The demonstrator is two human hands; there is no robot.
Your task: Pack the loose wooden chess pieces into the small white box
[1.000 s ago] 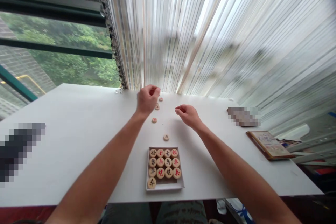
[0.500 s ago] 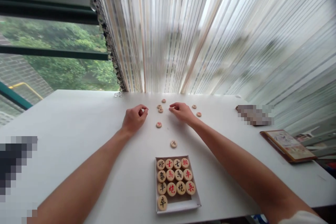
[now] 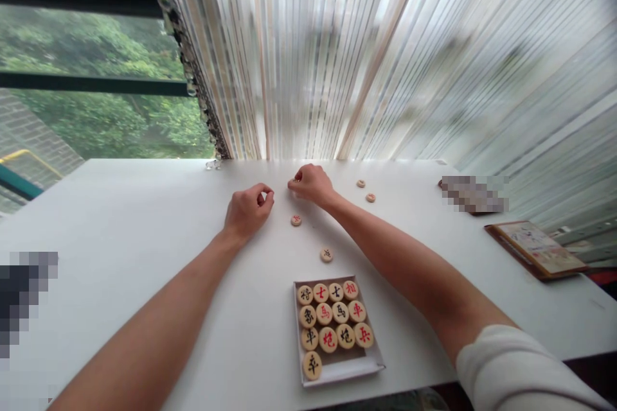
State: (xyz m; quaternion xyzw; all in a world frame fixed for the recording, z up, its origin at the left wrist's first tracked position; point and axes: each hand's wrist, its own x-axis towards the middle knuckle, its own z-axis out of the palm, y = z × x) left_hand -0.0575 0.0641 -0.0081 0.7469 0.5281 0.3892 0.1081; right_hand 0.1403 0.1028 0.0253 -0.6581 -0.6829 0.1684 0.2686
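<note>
My right hand (image 3: 312, 183) is at the far middle of the white table (image 3: 144, 218), its fingers closed at a xiangqi piece (image 3: 295, 181) that shows only in part. Any other pieces there are hidden by the hand. My left hand (image 3: 249, 209) rests just to the left, fingertips curled to the thumb, and no piece shows in it. Nearer to me lie a red-marked piece (image 3: 295, 221) and a dark-marked piece (image 3: 326, 255). Close to the front edge, an open shallow box (image 3: 341, 369) holds rows of round wooden pieces with red and black characters.
Two more pieces, one pale (image 3: 361, 183) and one red-marked (image 3: 370, 198), lie right of my right hand. A framed picture or clipboard (image 3: 535, 249) is at the right edge, with a blurred-out item behind it. A string curtain (image 3: 308, 64) hangs along the far edge.
My right hand has moved left and away from me onto the cluster of far pieces, covering them. My left hand stays nearly where it was. The view has shifted slightly.
</note>
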